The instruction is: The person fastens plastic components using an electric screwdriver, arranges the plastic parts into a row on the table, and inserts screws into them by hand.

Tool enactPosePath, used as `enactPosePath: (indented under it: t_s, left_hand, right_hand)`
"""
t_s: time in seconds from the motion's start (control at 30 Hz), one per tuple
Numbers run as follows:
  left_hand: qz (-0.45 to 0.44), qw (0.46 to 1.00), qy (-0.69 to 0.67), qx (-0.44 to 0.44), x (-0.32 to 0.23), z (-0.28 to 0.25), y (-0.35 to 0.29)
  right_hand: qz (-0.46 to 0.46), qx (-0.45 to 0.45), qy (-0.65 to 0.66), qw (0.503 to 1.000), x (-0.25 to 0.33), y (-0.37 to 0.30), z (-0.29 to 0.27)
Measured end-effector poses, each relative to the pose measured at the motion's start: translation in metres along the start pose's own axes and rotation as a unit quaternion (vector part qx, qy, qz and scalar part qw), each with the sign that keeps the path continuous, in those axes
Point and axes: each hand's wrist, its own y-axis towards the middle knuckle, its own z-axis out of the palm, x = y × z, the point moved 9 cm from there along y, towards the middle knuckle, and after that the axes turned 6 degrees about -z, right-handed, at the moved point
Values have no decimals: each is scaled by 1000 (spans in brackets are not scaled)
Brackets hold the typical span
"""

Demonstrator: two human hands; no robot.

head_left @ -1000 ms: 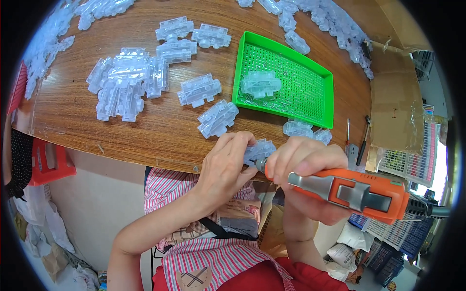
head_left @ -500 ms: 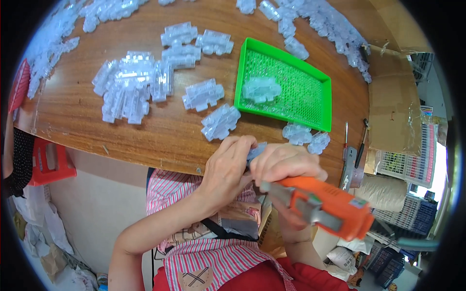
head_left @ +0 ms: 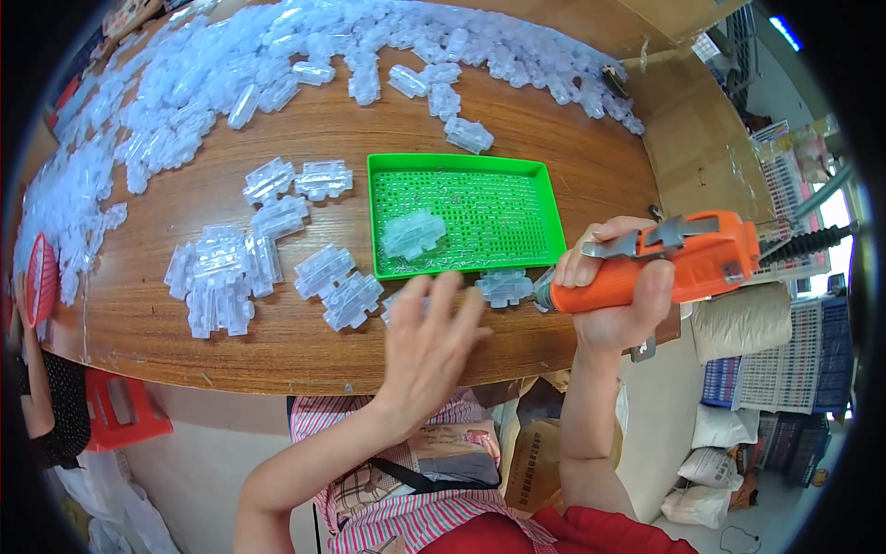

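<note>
My right hand [head_left: 609,323] grips an orange power screwdriver [head_left: 688,263] with a metal lever, held level over the table's right side, its nose pointing left. By that nose lies a clear plastic part [head_left: 505,288], just below the green tray [head_left: 466,273]. My left hand [head_left: 425,346] is above the front of the table with its fingers apart and slightly blurred; another clear part [head_left: 395,307] is partly hidden behind them. Two more clear parts [head_left: 353,301] lie to its left. One clear part [head_left: 413,234] rests inside the tray among small scattered metal bits.
A stack of clear parts [head_left: 220,272] sits at left, and a large heap [head_left: 305,37] spreads along the far edge. Cardboard [head_left: 706,138] stands at the right. Another person's arm [head_left: 35,369] shows at far left beside a red basket [head_left: 41,280] and a red stool [head_left: 125,415].
My hands have moved apart. The right hand has lifted the screwdriver to the right and turned it level; the left hand has let go of the clear part and opened. The view has shifted.
</note>
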Motion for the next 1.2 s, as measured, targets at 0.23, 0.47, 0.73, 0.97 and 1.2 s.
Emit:
enactPosePath:
  t_s: [0.23,0.47,0.73,0.97,1.2]
  left_hand:
    - [92,993,73,2,-29,43,15]
    - [-7,993,-106,59,-6,19,-30]
    - [-84,978,-184,54,16,20,-36]
    - [-102,974,-199,44,21,24,-42]
    - [-98,973,-206,29,26,22,-42]
  right_hand:
    - [49,-44,-72,995,0,-11,-18]
    - [82,31,53,995,-13,-46,-3]
    - [84,107,130,982,-30,-56,15]
    - [47,86,165,981,-30,-57,17]
    - [136,152,29,979,-32,-64,24]
